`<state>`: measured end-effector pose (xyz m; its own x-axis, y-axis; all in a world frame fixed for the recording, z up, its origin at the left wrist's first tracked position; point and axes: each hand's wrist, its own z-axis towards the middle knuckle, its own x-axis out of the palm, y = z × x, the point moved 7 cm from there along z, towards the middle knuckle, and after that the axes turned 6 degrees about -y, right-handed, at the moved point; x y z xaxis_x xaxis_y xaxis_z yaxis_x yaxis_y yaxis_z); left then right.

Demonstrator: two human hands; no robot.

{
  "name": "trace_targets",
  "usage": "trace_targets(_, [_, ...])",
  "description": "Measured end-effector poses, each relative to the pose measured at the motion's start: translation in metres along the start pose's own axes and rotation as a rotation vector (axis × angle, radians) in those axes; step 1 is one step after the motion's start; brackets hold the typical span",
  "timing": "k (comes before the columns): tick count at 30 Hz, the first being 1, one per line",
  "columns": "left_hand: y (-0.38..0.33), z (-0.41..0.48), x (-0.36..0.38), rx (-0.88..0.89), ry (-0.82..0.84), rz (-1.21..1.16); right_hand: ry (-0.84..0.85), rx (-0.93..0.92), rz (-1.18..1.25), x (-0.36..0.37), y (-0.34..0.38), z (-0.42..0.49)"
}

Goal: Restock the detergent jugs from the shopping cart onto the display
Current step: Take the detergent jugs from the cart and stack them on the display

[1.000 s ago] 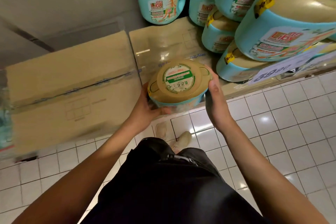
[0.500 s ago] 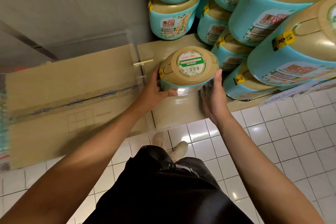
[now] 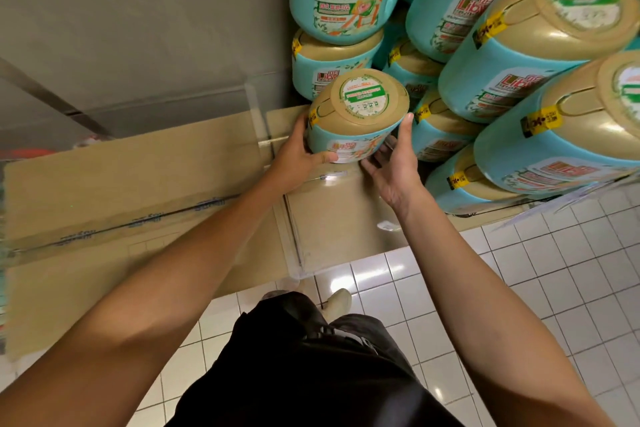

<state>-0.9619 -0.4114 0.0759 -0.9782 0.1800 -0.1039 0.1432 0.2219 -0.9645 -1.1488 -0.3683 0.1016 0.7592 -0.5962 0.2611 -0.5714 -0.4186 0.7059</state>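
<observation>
Presently the detergent jug (image 3: 358, 114) sits at the left end of the stacked jugs (image 3: 540, 31). A second ago it was held out near the front edge of the cardboard, over the floor tiles – it has since been carried inward and up to the display. The placing step is judged to be nearly done.

Grip: the left hand (image 3: 298, 156) grasps the jug's left side, thumb across the front label. The right hand (image 3: 394, 163) cups the lower right side, thumb upright along the wall, fingers spread beneath the base. Whether the base already bears on the right cardboard box (image 3: 339, 218) cannot be told.

Surroundings: a second, taped cardboard box (image 3: 121, 204) lies to the left, with a clear panel (image 3: 256, 104) rising between the two. Grey wall (image 3: 138, 28) stands behind, white tiled floor (image 3: 554, 270) below. The cart is not in view.

Obstruction – the neighbouring lower-row jug (image 3: 322, 69) stands just behind, and the right fingers are under the base; they must come out before the jug can settle.
</observation>
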Motion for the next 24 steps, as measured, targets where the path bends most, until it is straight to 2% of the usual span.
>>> trace_targets(5, [-0.005,0.019,0.000,-0.008,0.026,0.023,-0.078,-0.001,-0.050,0.009,-0.008,0.005])
trace_targets(13, [-0.005,0.031,0.000,-0.020,0.041,-0.011,-0.139,-0.059,0.000,0.016,0.000,0.008])
trace_targets(21, [0.011,0.008,-0.014,-0.050,-0.070,0.077,-0.200,-0.110,-0.006,-0.001,-0.013,-0.024])
trace_targets(24, [0.019,-0.014,-0.025,-0.080,-0.087,0.113,-0.163,-0.101,-0.027,-0.012,-0.026,-0.041])
